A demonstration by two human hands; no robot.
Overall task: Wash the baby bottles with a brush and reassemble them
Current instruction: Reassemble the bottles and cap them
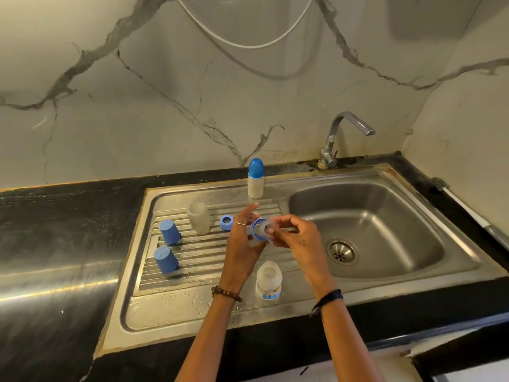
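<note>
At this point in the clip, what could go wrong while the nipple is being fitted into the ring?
1. The left hand holds the blue ring and the right hand pinches the clear nipple above the wet drainboard; a slip might drop either part.
2. The open bottle stands just under the wrists, so a forearm could topple it.

Steel sink [385, 277], tap [341, 139] behind; white cable [248, 45] on marble wall.

Head view, downward, near sink [454, 230]
</note>
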